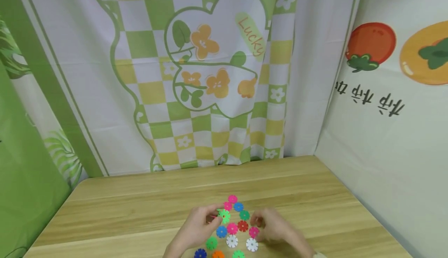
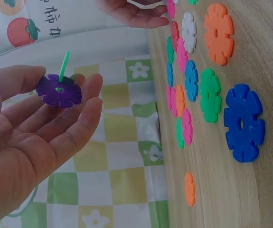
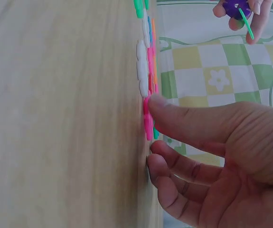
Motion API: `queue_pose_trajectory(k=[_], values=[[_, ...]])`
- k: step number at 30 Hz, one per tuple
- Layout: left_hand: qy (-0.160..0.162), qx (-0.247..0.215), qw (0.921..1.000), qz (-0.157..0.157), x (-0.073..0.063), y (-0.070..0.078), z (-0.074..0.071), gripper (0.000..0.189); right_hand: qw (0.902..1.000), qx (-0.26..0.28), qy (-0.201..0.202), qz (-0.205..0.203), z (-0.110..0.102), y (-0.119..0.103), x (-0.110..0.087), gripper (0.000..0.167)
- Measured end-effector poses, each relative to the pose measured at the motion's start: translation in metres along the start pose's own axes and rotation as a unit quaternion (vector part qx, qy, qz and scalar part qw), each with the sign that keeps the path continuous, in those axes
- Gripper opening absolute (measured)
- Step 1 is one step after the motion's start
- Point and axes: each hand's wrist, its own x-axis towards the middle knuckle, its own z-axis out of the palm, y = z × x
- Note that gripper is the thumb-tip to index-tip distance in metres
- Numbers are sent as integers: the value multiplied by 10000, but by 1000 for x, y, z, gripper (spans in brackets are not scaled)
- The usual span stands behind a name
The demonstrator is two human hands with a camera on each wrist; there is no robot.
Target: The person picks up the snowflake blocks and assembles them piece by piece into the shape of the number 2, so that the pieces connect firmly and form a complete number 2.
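My left hand (image 1: 194,229) is raised over the left side of a group of toothed plastic discs, pinching a purple disc (image 2: 70,97) between thumb and fingers. A light green disc (image 1: 225,216) is slotted upright into it and appears edge-on in the left wrist view. At the group's right side, my right hand (image 1: 274,225) is low by the table with loosely bent fingers. Its thumb tip overlaps a pink disc (image 3: 148,121) in the right wrist view, with the fingertips just past that disc's other edge. A white disc (image 1: 252,244) lies beside the pink one.
Flat on the wooden table (image 1: 140,203) are several more discs, among them a red disc (image 1: 243,226), a blue disc (image 1: 221,231) and an orange disc (image 1: 218,254). A patterned curtain (image 1: 210,133) hangs behind the table, and a printed white cloth (image 1: 378,141) hangs at the right.
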Motion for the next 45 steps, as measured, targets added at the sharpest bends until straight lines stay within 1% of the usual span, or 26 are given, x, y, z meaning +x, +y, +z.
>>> queue_pose_trajectory(k=[4, 7, 14, 18, 20, 23, 25, 27, 32, 36, 40, 45], values=[[-39, 13, 10000, -26, 0, 0, 0, 35, 9998, -179, 9, -33, 0, 0, 1, 33], [-53, 8, 10000, -34, 1, -1, 0, 34, 9998, -198, 7, -8, 1, -1, 2, 32], [-16, -241, 9996, -132, 1, -3, 1, 26, 9999, 92, 8, -136, 3, -3, 2, 34], [67, -293, 9994, -185, 0, -4, 2, 25, 9995, 129, 0, -300, 4, -8, 3, 30], [106, -223, 9995, -196, -1, -4, 2, 26, 9991, 200, 63, -365, 2, -11, 4, 26], [151, -91, 9997, -190, -1, -5, 3, 27, 9974, 439, 246, -525, -1, -19, 6, 24], [153, -80, 9996, -204, -1, -4, 3, 28, 9952, 620, 377, -663, -4, -26, 7, 22], [131, -114, 9996, -223, 0, -4, 3, 29, 9931, 716, 515, -770, -7, -34, 9, 19], [30, -314, 9990, -316, 1, -2, 4, 32, 9891, 953, 746, -837, -10, -50, 12, 17], [20, -430, 9984, -354, 2, 0, 4, 34, 9866, 1137, 747, -896, -9, -58, 14, 18], [55, -471, 9983, -325, 2, 1, 4, 33, 9845, 1302, 700, -944, -7, -62, 14, 19], [20, -550, 9977, -385, 2, 0, 3, 32, 9811, 1358, 759, -1153, -4, -65, 15, 19]])
